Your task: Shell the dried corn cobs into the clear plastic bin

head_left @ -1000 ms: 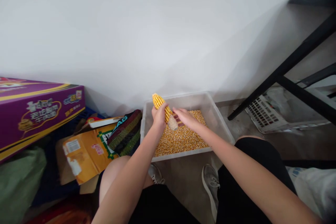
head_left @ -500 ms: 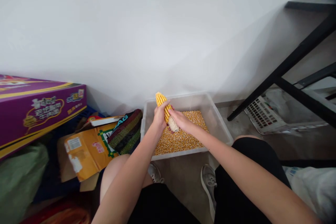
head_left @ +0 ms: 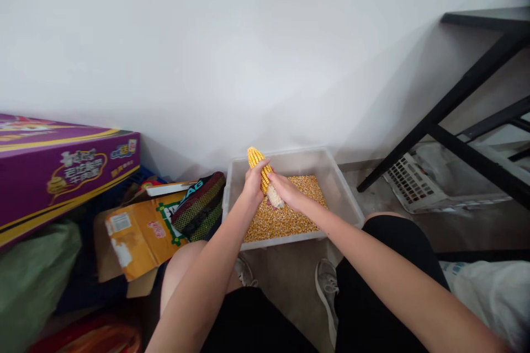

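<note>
A corn cob (head_left: 257, 160) is held tilted above a clear plastic bin. Yellow kernels cover its upper part, while the lower end is stripped pale and bare. My left hand (head_left: 254, 181) is wrapped round the cob from the left, thumb across the kernels. From the right, my right hand (head_left: 283, 190) grips it lower down, its thumb pressed where kernels meet the bare part. Loose corn kernels (head_left: 285, 225) lie across the floor of the bin (head_left: 342, 190), right below both hands. The undersides of my fingers are mostly hidden.
Left of the bin are a mesh bag (head_left: 199, 207), a flattened orange carton (head_left: 143, 234) and a large purple box (head_left: 74, 171). On the right stand a black metal frame (head_left: 464, 88) and a white basket (head_left: 414, 185). A white wall (head_left: 248, 55) rises behind the bin.
Both hands keep hold of the corn cob in nearly the same place. The view has shifted slightly, and the thumbs have barely moved.
</note>
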{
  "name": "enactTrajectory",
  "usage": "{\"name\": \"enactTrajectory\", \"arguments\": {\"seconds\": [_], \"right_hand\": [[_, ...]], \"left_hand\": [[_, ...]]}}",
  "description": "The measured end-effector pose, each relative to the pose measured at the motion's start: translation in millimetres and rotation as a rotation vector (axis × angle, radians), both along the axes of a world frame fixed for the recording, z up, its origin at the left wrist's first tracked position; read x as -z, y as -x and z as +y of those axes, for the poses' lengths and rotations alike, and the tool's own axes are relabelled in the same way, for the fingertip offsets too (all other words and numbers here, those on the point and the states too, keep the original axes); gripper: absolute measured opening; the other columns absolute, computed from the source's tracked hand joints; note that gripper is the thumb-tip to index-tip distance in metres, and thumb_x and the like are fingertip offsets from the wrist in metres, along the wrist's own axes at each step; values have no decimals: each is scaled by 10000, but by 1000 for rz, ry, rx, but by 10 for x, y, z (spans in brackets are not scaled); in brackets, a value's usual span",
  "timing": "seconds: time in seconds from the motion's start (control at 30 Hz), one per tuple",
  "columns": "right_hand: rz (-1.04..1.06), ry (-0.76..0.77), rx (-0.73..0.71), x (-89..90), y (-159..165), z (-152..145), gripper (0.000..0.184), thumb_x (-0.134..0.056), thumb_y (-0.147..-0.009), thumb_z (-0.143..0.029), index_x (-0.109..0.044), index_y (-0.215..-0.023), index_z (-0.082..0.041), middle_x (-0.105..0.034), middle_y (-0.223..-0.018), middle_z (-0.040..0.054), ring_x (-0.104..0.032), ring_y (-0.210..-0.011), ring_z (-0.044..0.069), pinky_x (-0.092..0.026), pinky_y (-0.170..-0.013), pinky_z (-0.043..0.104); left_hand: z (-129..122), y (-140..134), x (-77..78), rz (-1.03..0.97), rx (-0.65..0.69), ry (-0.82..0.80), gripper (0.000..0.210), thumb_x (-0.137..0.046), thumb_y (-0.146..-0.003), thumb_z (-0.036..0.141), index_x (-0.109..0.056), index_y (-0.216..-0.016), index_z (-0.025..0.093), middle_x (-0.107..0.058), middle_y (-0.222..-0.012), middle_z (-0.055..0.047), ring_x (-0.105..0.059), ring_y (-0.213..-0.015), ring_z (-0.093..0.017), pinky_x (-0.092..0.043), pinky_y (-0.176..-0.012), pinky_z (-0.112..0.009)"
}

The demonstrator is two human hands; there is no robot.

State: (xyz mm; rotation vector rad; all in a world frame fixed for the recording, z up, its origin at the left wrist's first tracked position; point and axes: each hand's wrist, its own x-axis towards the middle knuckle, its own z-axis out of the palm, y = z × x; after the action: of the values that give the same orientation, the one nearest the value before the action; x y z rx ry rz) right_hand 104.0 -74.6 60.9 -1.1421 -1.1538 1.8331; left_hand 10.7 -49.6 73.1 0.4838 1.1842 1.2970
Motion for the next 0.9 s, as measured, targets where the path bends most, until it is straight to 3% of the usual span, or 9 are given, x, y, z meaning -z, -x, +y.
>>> {"name": "enactTrajectory", "arguments": {"seconds": [0.1,0.3,0.63,0.9], "right_hand": [[24,47,-10,-1,-16,4,249,-402,-884,-437,-491,-916,-207,-567,-642,-4,-563,-453,158,-450,-369,264],[98,218,-89,-14,-76,53,256,-374,-816,-404,-523,-831,-197,-556,-630,6,-546,-518,161,-487,-497,310],[104,286,-54,-39,-185,121,110,-412,-657,-302,-423,-702,-202,-450,-559,-24,-438,-494,137,-402,-484,256],[108,281,-48,-1,-185,139,83,-409,-609,-252,-409,-672,-197,-412,-541,-24,-406,-502,135,-386,-484,257]], "left_hand": [[5,9,9,-34,37,12,327,-738,-576,339,-582,-769,126,-584,-589,-40,-575,-534,-153,-453,-510,-259],[19,-12,59,55,-9,-53,371,-760,-562,338,-559,-803,140,-586,-648,-31,-547,-524,-132,-438,-501,-253],[-43,-62,45,300,6,-263,340,-769,-569,324,-567,-788,160,-548,-666,-4,-512,-564,-118,-394,-499,-223],[-63,-69,47,345,31,-250,340,-782,-540,295,-588,-782,155,-541,-670,-1,-486,-560,-111,-392,-520,-232]]}}
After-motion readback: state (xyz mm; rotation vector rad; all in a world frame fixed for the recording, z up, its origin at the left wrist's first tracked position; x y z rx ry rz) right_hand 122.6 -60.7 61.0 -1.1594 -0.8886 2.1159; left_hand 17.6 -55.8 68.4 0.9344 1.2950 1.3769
